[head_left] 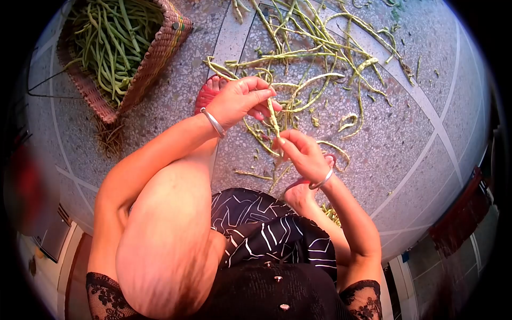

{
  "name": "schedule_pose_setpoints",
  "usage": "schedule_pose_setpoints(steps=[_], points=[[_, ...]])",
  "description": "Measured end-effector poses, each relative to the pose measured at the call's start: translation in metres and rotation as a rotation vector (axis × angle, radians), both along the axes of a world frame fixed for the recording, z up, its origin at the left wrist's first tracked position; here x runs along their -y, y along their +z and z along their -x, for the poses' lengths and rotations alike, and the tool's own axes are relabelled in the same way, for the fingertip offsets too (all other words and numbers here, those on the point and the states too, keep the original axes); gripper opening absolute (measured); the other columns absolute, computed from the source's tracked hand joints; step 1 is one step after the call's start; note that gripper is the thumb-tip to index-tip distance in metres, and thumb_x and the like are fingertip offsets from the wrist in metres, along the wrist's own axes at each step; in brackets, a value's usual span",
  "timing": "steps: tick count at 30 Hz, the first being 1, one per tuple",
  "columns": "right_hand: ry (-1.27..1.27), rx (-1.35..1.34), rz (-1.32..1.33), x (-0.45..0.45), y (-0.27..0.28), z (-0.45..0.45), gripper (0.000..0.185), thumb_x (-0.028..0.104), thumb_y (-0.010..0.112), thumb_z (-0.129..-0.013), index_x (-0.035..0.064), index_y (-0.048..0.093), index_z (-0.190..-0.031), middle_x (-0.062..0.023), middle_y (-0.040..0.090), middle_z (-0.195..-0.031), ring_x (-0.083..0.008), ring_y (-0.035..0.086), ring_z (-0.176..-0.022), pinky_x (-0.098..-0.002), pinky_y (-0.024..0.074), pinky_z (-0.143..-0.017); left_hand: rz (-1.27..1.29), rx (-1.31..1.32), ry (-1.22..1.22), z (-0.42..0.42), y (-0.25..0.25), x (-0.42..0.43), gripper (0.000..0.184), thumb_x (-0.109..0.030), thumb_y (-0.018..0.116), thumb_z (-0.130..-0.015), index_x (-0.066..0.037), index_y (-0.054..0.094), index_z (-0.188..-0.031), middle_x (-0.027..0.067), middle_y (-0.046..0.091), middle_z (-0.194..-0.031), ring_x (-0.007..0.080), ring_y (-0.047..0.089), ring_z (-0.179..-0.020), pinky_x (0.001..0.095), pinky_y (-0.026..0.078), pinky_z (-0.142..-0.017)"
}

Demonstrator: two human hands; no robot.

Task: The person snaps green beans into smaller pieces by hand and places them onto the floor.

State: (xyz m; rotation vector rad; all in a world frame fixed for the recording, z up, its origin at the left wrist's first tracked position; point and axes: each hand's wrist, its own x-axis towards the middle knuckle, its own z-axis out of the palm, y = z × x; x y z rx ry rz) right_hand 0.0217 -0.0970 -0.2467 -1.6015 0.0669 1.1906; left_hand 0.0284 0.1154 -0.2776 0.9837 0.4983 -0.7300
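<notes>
Between my two hands a long green bean (273, 118) is stretched, pale green and lumpy along its pod. My left hand (245, 100) pinches its upper end between thumb and fingers. Lower and to the right, my right hand (303, 153) pinches the other end with thumb and forefinger. Beyond and under the hands, a loose spread of long beans (320, 50) lies on the speckled floor (405, 160). Some pods there curl and cross over each other. Both wrists wear a silver bangle.
A woven basket (160, 58) with many green beans stands at the upper left. Small bean scraps (348, 122) dot the floor. My feet, in red sandals (207, 97), rest close to the hands. More cut pieces (330, 214) lie beside my right leg.
</notes>
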Motion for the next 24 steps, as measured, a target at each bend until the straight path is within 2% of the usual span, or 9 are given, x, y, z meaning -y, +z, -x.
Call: schedule_pose_setpoints(steps=[2, 3, 4, 6, 11, 14, 18, 21, 24], points=[[0.025, 0.492, 0.058, -0.004, -0.011, -0.004, 0.02, 0.016, 0.057, -0.085, 0.0027, 0.056, -0.099, -0.0073, 0.061, -0.08, -0.0128, 0.055, -0.068, -0.0258, 0.0446, -0.061, -0.04, 0.053, -0.046, 0.001, -0.001, 0.0, 0.022, -0.021, 0.05, -0.09, -0.003, 0.054, -0.102, 0.008, 0.065, -0.09, 0.0075, 0.059, -0.075, 0.0209, 0.048, -0.067], [-0.021, 0.47, 0.105, -0.013, -0.003, -0.015, 0.021, 0.014, 0.059, -0.083, 0.0025, 0.057, -0.1, -0.0105, 0.06, -0.083, -0.0183, 0.059, -0.072, -0.0289, 0.0469, -0.066, -0.057, 0.08, -0.072, 0.002, -0.002, 0.001, 0.02, -0.02, 0.05, -0.09, -0.003, 0.056, -0.099, 0.007, 0.065, -0.088, 0.0071, 0.059, -0.074, 0.0209, 0.048, -0.066], [-0.145, 0.48, 0.053, -0.021, -0.006, -0.02, 0.02, 0.014, 0.059, -0.083, 0.002, 0.057, -0.099, -0.01, 0.058, -0.083, -0.0174, 0.059, -0.07, -0.028, 0.0472, -0.063, -0.093, 0.114, -0.114, 0.003, -0.002, 0.002, 0.02, -0.02, 0.05, -0.09, -0.003, 0.057, -0.098, 0.006, 0.065, -0.086, 0.0067, 0.058, -0.073, 0.0208, 0.048, -0.065], [-0.182, 0.554, 0.066, -0.037, 0.001, -0.032, 0.016, 0.012, 0.059, -0.082, 0.0007, 0.058, -0.094, -0.0089, 0.056, -0.081, -0.0158, 0.058, -0.067, -0.0266, 0.0469, -0.06, -0.166, 0.184, -0.197, 0.006, -0.001, 0.004, 0.019, -0.019, 0.05, -0.09, -0.003, 0.058, -0.096, 0.0041, 0.064, -0.084, 0.0058, 0.057, -0.072, 0.0207, 0.047, -0.064], [-0.263, 0.44, 0.008, -0.048, -0.014, -0.027, 0.011, 0.009, 0.062, -0.078, -0.0012, 0.058, -0.081, -0.0086, 0.055, -0.078, -0.0135, 0.057, -0.063, -0.0243, 0.0453, -0.055, -0.174, 0.25, -0.186, 0.011, -0.001, 0.007, 0.015, -0.009, 0.049, -0.087, 0.0, 0.058, -0.094, 0.0013, 0.06, -0.081, 0.0065, 0.054, -0.074, 0.0217, 0.045, -0.066], [-0.309, 0.386, -0.009, -0.047, -0.015, -0.022, 0.011, 0.009, 0.062, -0.078, -0.0013, 0.058, -0.079, -0.0065, 0.056, -0.075, -0.0107, 0.055, -0.059, -0.0234, 0.0442, -0.054, -0.205, 0.296, -0.294, 0.013, -0.003, 0.002, 0.015, -0.009, 0.049, -0.086, 0.001, 0.059, -0.093, 0.001, 0.06, -0.079, 0.0064, 0.054, -0.072, 0.0218, 0.044, -0.065], [-0.414, 0.153, -0.05, -0.047, -0.014, -0.019, 0.011, 0.011, 0.061, -0.08, 0.0005, 0.058, -0.079, -0.0022, 0.056, -0.069, -0.0074, 0.052, -0.057, -0.0214, 0.0419, -0.051, -0.526, 0.545, -0.427, 0.013, 0.003, 0.002, 0.016, -0.011, 0.05, -0.084, 0.001, 0.061, -0.084, 0.0023, 0.06, -0.069, 0.0062, 0.053, -0.064, 0.0231, 0.043, -0.059], [-0.546, -0.043, -0.044, -0.049, -0.014, -0.016, 0.012, 0.014, 0.06, -0.081, 0.0023, 0.058, -0.079, -0.0004, 0.055, -0.065, -0.0061, 0.049, -0.054, -0.02, 0.0394, -0.047, -0.617, 0.641, -0.492, 0.012, 0.005, 0.001, 0.016, -0.012, 0.052, -0.084, 0.001, 0.061, -0.081, 0.0033, 0.061, -0.067, 0.0071, 0.054, -0.062, 0.0242, 0.043, -0.058], [-0.749, -0.193, -0.081, -0.054, -0.015, -0.006, 0.013, 0.016, 0.058, -0.082, 0.004, 0.055, -0.08, -0.0013, 0.054, -0.064, -0.0059, 0.048, -0.05, -0.0191, 0.0371, -0.041, -0.631, 0.643, -0.374, 0.011, 0.009, 0.004, 0.016, -0.013, 0.053, -0.085, 0.001, 0.061, -0.081, 0.0032, 0.062, -0.069, 0.0084, 0.057, -0.063, 0.024, 0.044, -0.058]])
